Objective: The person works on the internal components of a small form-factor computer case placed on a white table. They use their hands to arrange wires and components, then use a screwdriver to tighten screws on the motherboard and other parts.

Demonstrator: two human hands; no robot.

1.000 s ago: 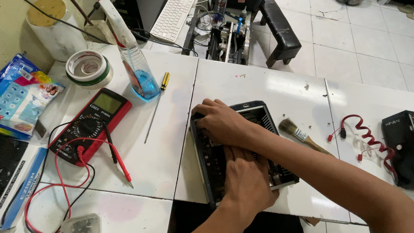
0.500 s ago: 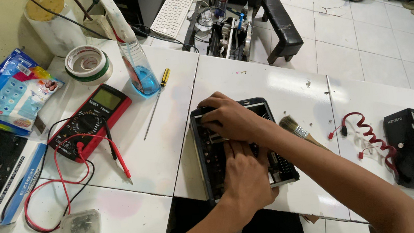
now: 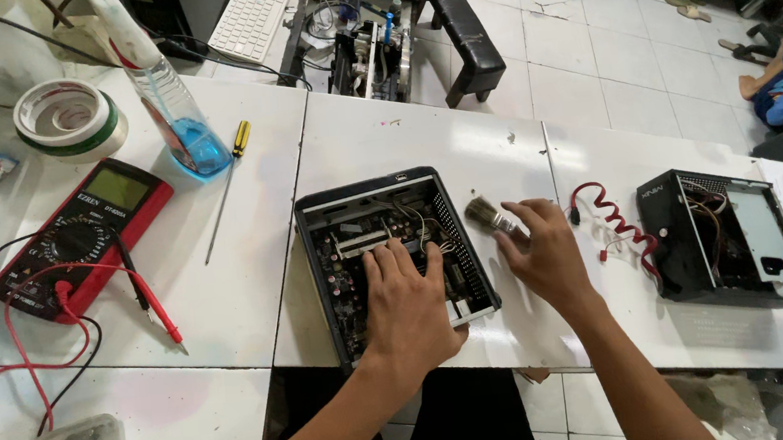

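While the left hand (image 3: pixel 405 294) lies flat, fingers spread and gripping nothing, inside the open black computer case (image 3: pixel 393 259), the right hand (image 3: pixel 541 252) rests loosely curled on the table (image 3: pixel 385 140) just beside the case, its fingertips touching the handle of a small brush (image 3: pixel 488 213); it has not closed around the brush

Location: the case sits near the middle of the white table, lid off, circuit board and wiring exposed. The brush lies between the case's right wall and the right hand, bristles pointing away from the person

Handling, as judged from appearance:
- Case: a sheet-metal shell, stiff and probably moderately heavy. Take hold by the outer walls or the rim, not by anything inside. Cut metal edges may be sharp
- Board and wiring: fragile. Thin wires and connectors will likely bend or pull loose under pressure, so the flat left hand should bear lightly
- Brush: light, with soft bristles and a rigid handle. Grip the handle near the ferrule for control

Surroundings: a red multimeter (image 3: pixel 82 239) with red and black leads lies well apart to the left, beside a screwdriver (image 3: pixel 225 192) and a bottle of blue liquid (image 3: pixel 177 121). A coiled red cable (image 3: pixel 613 219) and a second open case (image 3: pixel 728 238) lie to the right
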